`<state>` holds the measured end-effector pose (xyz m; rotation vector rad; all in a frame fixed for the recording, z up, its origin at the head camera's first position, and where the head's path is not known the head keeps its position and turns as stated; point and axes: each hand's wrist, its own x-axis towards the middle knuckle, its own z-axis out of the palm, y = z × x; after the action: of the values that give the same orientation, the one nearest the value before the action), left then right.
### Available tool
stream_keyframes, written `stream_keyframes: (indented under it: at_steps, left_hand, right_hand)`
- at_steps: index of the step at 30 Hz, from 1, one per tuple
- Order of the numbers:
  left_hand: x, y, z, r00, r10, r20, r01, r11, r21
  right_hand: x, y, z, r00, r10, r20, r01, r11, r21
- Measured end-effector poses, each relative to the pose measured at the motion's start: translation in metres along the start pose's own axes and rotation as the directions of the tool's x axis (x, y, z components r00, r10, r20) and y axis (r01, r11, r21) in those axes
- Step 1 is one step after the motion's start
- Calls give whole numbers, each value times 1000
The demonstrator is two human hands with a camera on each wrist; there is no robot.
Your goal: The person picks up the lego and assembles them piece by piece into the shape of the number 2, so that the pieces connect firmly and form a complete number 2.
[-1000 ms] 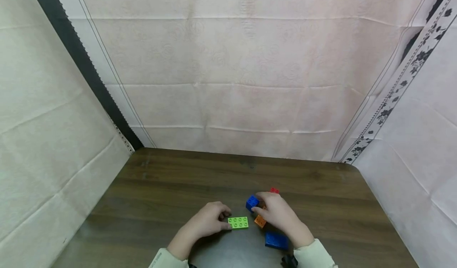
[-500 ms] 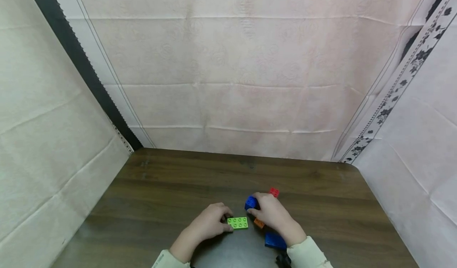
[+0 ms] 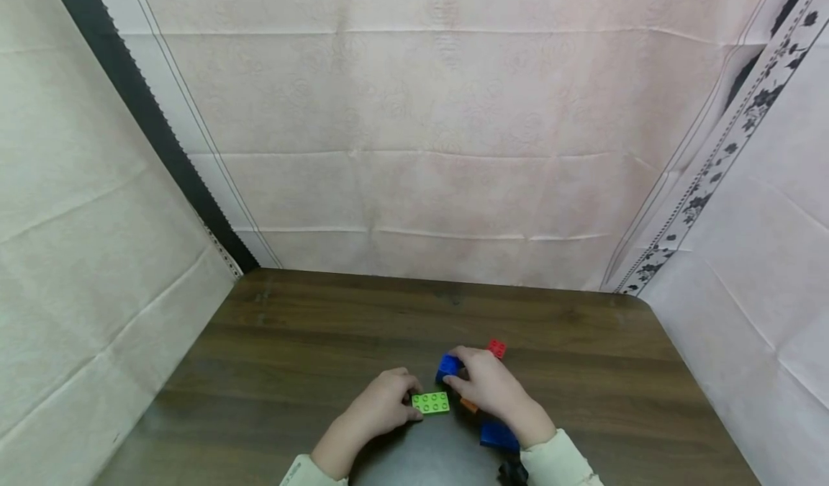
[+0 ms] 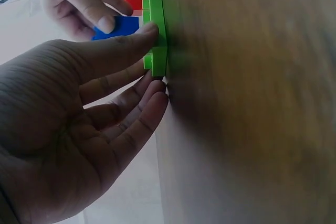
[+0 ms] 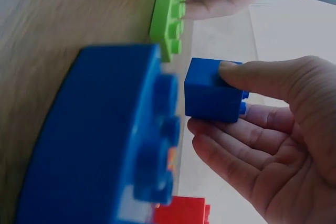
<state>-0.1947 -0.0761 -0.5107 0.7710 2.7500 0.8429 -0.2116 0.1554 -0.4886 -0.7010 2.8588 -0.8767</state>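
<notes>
My left hand (image 3: 383, 404) pinches the left end of a flat lime-green toy brick (image 3: 431, 402), which lies on the table with its studs up. In the left wrist view its thumb lies across the green brick's side. My right hand (image 3: 490, 383) holds a small blue toy brick (image 5: 212, 90) between thumb and fingers. That blue brick is raised off the table, just behind and to the right of the green one, its studs facing the palm. An orange brick (image 3: 469, 405) is partly hidden under my right hand.
Beyond my right hand lies a red brick (image 3: 496, 348). A larger blue brick (image 3: 499, 435) with a curved side sits near my right wrist, beside a small black object (image 3: 512, 471). Pale cloth walls (image 3: 414, 133) enclose the brown wooden table (image 3: 311, 327).
My right hand has moved a little left with the small blue brick, toward the green one. More of the red brick shows now. The left hand and green brick have hardly moved.
</notes>
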Motion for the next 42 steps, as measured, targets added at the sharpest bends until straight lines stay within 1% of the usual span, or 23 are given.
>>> stream_keyframes:
  at_steps: [5, 9, 13, 18, 25, 31, 34, 37, 42]
  left_hand:
    - [1, 2, 2, 999, -15, -32, 16, 1000, 12]
    - [1, 6, 2, 998, -29, -51, 30, 999, 13]
    - [0, 10, 2, 997, -46, -66, 46, 999, 4]
    - [0, 9, 2, 995, -59, -86, 59, 998, -8]
    - [0, 6, 3, 992, -112, -55, 108, 992, -71]
    - [1, 7, 4, 989, -140, -55, 134, 986, -96]
    - [0, 8, 4, 988, -143, -56, 137, 986, -96]
    - [0, 7, 4, 989, -139, -52, 135, 988, -77]
    - [0, 3, 3, 994, -97, -47, 94, 993, -66]
  right_hand:
    - [-1, -7, -1, 999, -17, 41, 14, 998, 62]
    - [-2, -11, 0, 996, -52, 75, 44, 994, 101]
    - [-2, -15, 2, 993, -82, 87, 73, 992, 108]
    - [-2, -18, 5, 989, -106, 101, 94, 989, 111]
    - [-3, -19, 5, 986, -98, 137, 74, 983, 168]
    - [-6, -21, 6, 982, -105, 158, 75, 979, 189]
    - [-6, -20, 7, 980, -114, 166, 82, 978, 191]
    - [-6, -20, 9, 978, -131, 163, 100, 978, 186]
    - [-7, -23, 10, 977, -150, 152, 122, 977, 176]
